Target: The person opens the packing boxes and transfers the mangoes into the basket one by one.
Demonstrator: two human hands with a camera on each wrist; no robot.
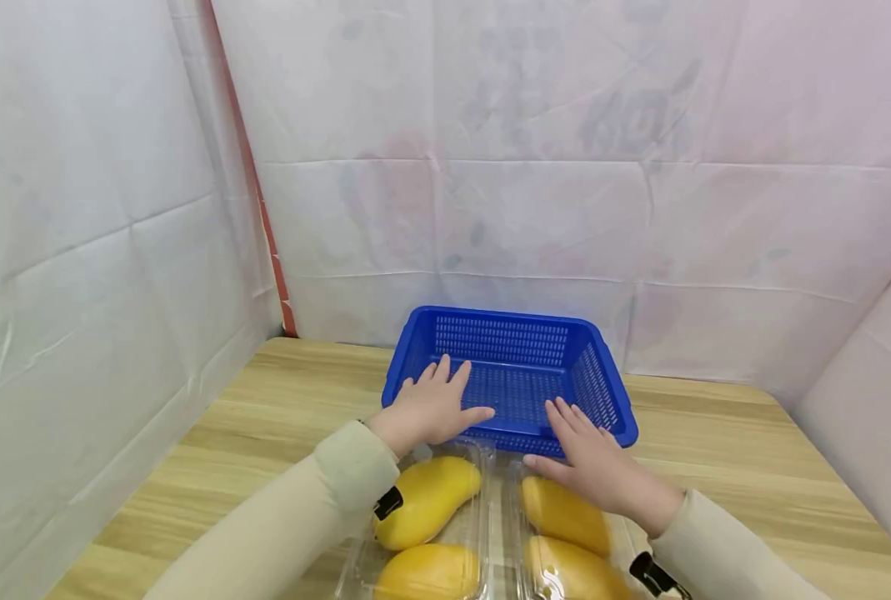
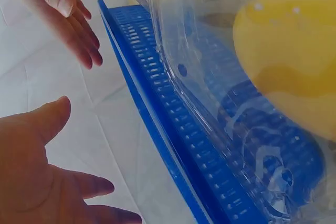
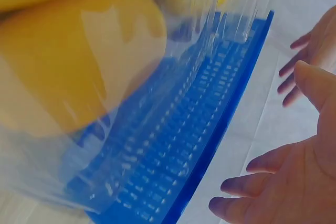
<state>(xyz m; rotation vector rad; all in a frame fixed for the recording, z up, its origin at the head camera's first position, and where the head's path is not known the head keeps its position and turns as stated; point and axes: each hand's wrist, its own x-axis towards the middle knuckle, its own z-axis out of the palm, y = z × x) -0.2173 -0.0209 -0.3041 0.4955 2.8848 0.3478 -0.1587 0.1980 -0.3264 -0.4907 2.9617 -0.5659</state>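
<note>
A blue perforated plastic basket [image 1: 520,375] stands at the back of the table with nothing inside. Over its near left corner my left hand [image 1: 433,404] is held palm down, fingers spread and straight. My right hand [image 1: 588,458] hovers at the near right side, fingers extended toward the basket. Neither hand holds anything. Below the hands sit two clear plastic boxes: the left box [image 1: 484,517] contains yellow mangoes [image 1: 430,500], and the right box [image 1: 518,533] holds more orange-yellow mangoes [image 1: 565,512]. In the left wrist view the box stands close against the basket's slotted wall [image 2: 173,108].
The wood-grain tabletop [image 1: 295,400] reaches to both sides of the basket. White printed sheets [image 1: 535,208] hang behind and at the sides, with a red strip [image 1: 253,183] down the left corner. Dark straps [image 1: 651,573] sit on both light sleeves.
</note>
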